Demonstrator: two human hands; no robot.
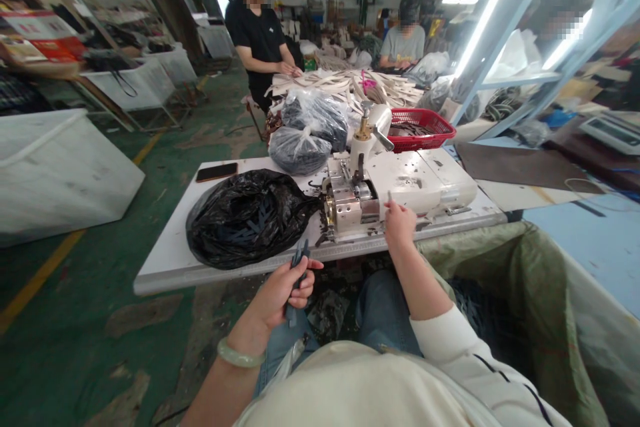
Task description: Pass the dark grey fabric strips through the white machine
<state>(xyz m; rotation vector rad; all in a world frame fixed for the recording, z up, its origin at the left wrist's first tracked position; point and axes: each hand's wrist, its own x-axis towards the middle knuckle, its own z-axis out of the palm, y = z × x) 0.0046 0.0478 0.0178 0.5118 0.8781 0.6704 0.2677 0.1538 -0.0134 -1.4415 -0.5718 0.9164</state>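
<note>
My left hand point(286, 290) is closed around a small bunch of dark grey strips point(299, 267), held upright in front of the table edge. My right hand point(399, 221) is pinched at the front of a cream-coloured machine point(415, 177) with a metal feed head point(350, 203). A thin, short tip sticks up from its fingers, too small to name. To the left of the machine lies a black plastic bag point(245, 217), its mouth open, with dark strips showing inside. Dark scraps lie around the machine's base.
A phone point(217, 172) lies on the white table point(165, 253). Clear bags point(303, 147) and a red basket point(420, 128) stand behind the machine. Pale strips point(340, 85) are heaped beyond, near two people. At right hangs a green cloth bin point(525, 280); a white tub point(65, 173) stands left.
</note>
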